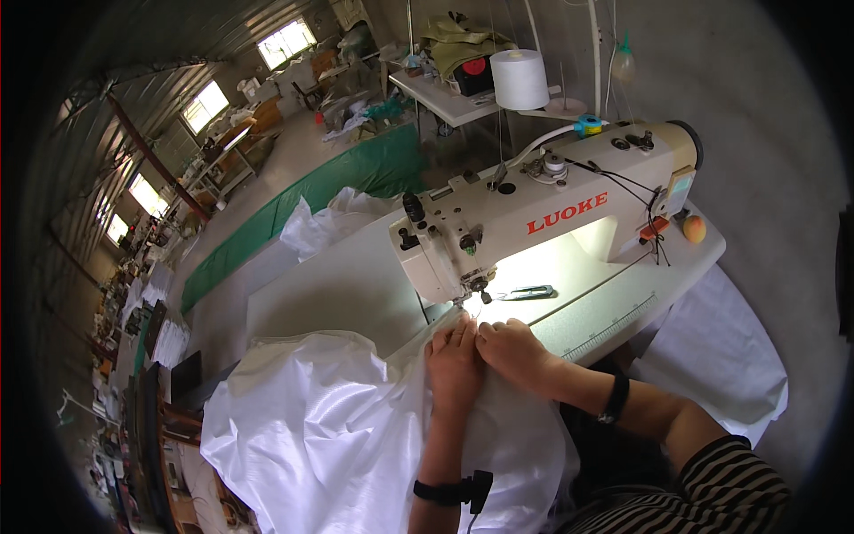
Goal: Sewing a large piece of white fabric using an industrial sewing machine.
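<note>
A white sewing machine (569, 200) stands on its pale table, its lamp lighting the space under the arm. Glossy white fabric (311, 418) spreads over the table's front and drapes toward me, one edge running up to the needle area. My left hand (455, 363) lies on that edge just in front of the presser foot, fingers bent together on the cloth. Right beside it, my right hand (516, 354) is curled closed at the fabric's edge; its fingertips are partly hidden. Small thread snips (529, 293) lie on the machine bed behind my hands.
A white thread cone (520, 80) stands behind the machine. A peach-like fruit (694, 229) sits at the table's right end. More white material (716, 347) hangs at the right. Beyond the table, a green sheet (302, 214) covers the floor, and a side table (449, 100) holds several things.
</note>
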`<action>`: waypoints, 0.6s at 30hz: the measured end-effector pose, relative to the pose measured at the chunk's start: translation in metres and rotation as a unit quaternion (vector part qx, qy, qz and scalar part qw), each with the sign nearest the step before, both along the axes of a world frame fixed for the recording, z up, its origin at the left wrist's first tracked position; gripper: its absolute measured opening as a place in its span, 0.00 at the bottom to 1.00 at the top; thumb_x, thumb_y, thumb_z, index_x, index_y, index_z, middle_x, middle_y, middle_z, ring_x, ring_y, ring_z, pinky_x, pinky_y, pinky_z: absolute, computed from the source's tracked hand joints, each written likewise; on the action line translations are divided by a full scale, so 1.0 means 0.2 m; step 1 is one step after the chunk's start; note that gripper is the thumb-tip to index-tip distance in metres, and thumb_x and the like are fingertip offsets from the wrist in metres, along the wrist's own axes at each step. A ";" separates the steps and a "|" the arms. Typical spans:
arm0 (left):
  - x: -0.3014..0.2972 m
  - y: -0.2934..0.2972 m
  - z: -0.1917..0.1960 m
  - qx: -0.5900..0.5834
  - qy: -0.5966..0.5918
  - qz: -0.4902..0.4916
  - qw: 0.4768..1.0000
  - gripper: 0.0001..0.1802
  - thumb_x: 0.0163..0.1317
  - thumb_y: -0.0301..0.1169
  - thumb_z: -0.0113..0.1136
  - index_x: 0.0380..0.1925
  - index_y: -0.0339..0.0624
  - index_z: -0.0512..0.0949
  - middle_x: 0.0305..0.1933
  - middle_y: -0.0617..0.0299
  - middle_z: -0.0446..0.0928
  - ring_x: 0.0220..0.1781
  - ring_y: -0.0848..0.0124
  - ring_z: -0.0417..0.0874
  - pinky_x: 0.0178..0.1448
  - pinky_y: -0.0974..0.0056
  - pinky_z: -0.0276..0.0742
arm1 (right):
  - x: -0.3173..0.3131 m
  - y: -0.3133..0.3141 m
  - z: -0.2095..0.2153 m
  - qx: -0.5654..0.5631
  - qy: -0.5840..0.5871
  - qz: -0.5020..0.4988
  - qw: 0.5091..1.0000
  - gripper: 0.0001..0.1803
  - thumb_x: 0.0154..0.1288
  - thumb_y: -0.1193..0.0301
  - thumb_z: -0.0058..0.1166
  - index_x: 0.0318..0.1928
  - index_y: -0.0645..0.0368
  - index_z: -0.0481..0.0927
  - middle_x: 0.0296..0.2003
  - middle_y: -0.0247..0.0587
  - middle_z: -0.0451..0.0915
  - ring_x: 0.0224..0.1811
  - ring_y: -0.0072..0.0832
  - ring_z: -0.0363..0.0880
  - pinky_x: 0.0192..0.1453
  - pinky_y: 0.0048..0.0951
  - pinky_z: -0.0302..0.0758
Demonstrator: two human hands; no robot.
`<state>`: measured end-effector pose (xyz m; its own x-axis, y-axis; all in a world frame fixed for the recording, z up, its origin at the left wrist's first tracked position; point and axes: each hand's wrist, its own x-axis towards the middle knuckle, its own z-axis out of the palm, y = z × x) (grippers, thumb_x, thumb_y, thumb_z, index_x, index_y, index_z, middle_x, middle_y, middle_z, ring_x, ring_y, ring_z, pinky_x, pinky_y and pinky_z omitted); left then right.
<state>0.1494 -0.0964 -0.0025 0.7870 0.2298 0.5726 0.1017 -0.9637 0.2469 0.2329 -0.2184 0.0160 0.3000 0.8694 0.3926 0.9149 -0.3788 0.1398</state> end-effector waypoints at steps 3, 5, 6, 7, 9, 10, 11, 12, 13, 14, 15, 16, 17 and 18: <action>0.00 0.00 -0.01 0.016 0.013 0.004 1.000 0.21 0.55 0.28 0.59 0.51 0.43 0.81 0.54 0.58 0.83 0.54 0.59 0.79 0.59 0.52 0.73 | 0.11 -0.02 -0.04 0.068 0.140 0.074 0.985 0.05 0.59 0.72 0.55 0.37 0.54 0.81 0.31 0.36 0.78 0.32 0.36 0.80 0.35 0.34 0.75; 0.00 0.00 -0.01 0.017 0.023 0.010 1.000 0.21 0.54 0.27 0.59 0.51 0.42 0.81 0.54 0.58 0.83 0.55 0.58 0.79 0.60 0.52 0.73 | 0.13 -0.04 -0.03 0.157 0.209 0.033 0.965 0.09 0.61 0.72 0.55 0.43 0.53 0.83 0.31 0.37 0.78 0.32 0.36 0.79 0.37 0.36 0.75; 0.00 0.00 -0.01 0.010 0.027 0.005 1.000 0.21 0.54 0.26 0.59 0.50 0.41 0.81 0.54 0.57 0.82 0.55 0.58 0.79 0.60 0.52 0.73 | 0.15 -0.03 -0.04 0.157 0.210 0.032 0.965 0.09 0.61 0.72 0.55 0.43 0.53 0.83 0.31 0.37 0.78 0.32 0.36 0.79 0.37 0.36 0.75; 0.00 0.00 -0.02 0.004 0.031 -0.001 0.999 0.20 0.53 0.25 0.59 0.49 0.41 0.81 0.54 0.56 0.82 0.56 0.57 0.78 0.61 0.52 0.73 | 0.16 -0.01 -0.06 0.171 0.212 0.042 0.961 0.09 0.64 0.70 0.53 0.43 0.52 0.83 0.31 0.38 0.78 0.32 0.38 0.80 0.37 0.39 0.74; -0.01 0.02 -0.03 -0.003 0.026 -0.010 1.000 0.21 0.52 0.25 0.58 0.49 0.40 0.81 0.55 0.57 0.82 0.57 0.57 0.78 0.61 0.52 0.73 | 0.16 0.03 -0.07 0.188 0.216 0.053 0.957 0.10 0.66 0.67 0.52 0.44 0.51 0.83 0.31 0.38 0.77 0.33 0.39 0.80 0.37 0.42 0.74; -0.01 0.02 -0.03 -0.011 0.018 -0.020 1.000 0.22 0.51 0.24 0.57 0.50 0.40 0.81 0.56 0.58 0.81 0.57 0.58 0.77 0.62 0.53 0.73 | 0.16 0.04 -0.08 0.186 0.216 0.051 0.957 0.10 0.66 0.67 0.52 0.44 0.52 0.83 0.30 0.39 0.77 0.33 0.40 0.80 0.36 0.42 0.74; -0.01 0.02 -0.03 -0.011 0.019 -0.020 1.000 0.22 0.51 0.24 0.57 0.50 0.40 0.81 0.56 0.58 0.81 0.57 0.58 0.77 0.62 0.53 0.73 | 0.16 0.05 -0.08 0.182 0.217 0.049 0.958 0.11 0.66 0.67 0.52 0.45 0.53 0.83 0.30 0.40 0.77 0.32 0.41 0.79 0.36 0.43 0.73; -0.01 0.01 -0.02 -0.004 0.021 -0.013 1.000 0.22 0.52 0.25 0.57 0.50 0.40 0.81 0.57 0.58 0.81 0.58 0.58 0.77 0.62 0.53 0.73 | 0.17 0.05 -0.07 0.182 0.218 0.049 0.958 0.11 0.66 0.67 0.52 0.45 0.53 0.83 0.30 0.40 0.77 0.32 0.41 0.79 0.36 0.43 0.73; -0.01 0.00 -0.02 0.003 0.022 -0.006 1.000 0.22 0.53 0.25 0.57 0.50 0.40 0.80 0.57 0.59 0.80 0.59 0.58 0.77 0.61 0.52 0.73 | 0.18 0.06 -0.06 0.164 0.238 0.047 0.956 0.10 0.67 0.66 0.52 0.44 0.54 0.83 0.29 0.41 0.78 0.32 0.42 0.79 0.36 0.42 0.74; -0.01 -0.02 -0.01 0.002 0.023 -0.009 1.000 0.22 0.53 0.25 0.57 0.50 0.40 0.80 0.57 0.59 0.80 0.59 0.58 0.77 0.61 0.52 0.73 | 0.19 0.06 -0.05 0.147 0.258 0.043 0.954 0.10 0.68 0.66 0.51 0.43 0.55 0.82 0.29 0.43 0.79 0.31 0.43 0.79 0.36 0.42 0.74; -0.01 -0.03 0.00 0.006 0.031 -0.003 0.999 0.22 0.53 0.26 0.57 0.51 0.40 0.80 0.58 0.59 0.79 0.59 0.58 0.77 0.61 0.52 0.73 | 0.20 0.08 -0.05 0.147 0.258 0.039 0.954 0.10 0.68 0.66 0.51 0.43 0.55 0.82 0.29 0.43 0.79 0.31 0.43 0.79 0.36 0.42 0.74; -0.01 -0.04 0.01 0.011 0.039 0.003 0.999 0.22 0.54 0.26 0.57 0.51 0.41 0.80 0.59 0.59 0.79 0.60 0.58 0.77 0.61 0.52 0.74 | 0.21 0.10 -0.06 0.126 0.311 0.023 0.942 0.11 0.66 0.68 0.52 0.46 0.54 0.82 0.31 0.43 0.81 0.33 0.44 0.81 0.38 0.42 0.75; -0.01 -0.03 0.01 0.013 0.039 0.003 0.999 0.22 0.54 0.26 0.57 0.51 0.41 0.80 0.59 0.59 0.79 0.60 0.58 0.77 0.61 0.52 0.74 | 0.21 0.13 -0.05 0.107 0.363 0.011 0.926 0.14 0.65 0.70 0.53 0.50 0.53 0.82 0.33 0.44 0.82 0.34 0.45 0.82 0.40 0.43 0.76; -0.02 -0.02 0.01 0.021 0.040 0.001 0.999 0.21 0.54 0.27 0.57 0.50 0.41 0.80 0.59 0.60 0.79 0.60 0.59 0.77 0.61 0.52 0.73 | 0.21 0.11 -0.04 0.109 0.362 0.012 0.926 0.14 0.65 0.70 0.53 0.50 0.53 0.82 0.33 0.44 0.82 0.34 0.45 0.82 0.40 0.43 0.76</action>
<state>0.1449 -0.1007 -0.0006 0.8298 0.2081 0.5179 0.1209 -0.9729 0.1971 0.2747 -0.1968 0.0078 0.5346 0.8035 0.2621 0.7470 -0.3041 -0.5912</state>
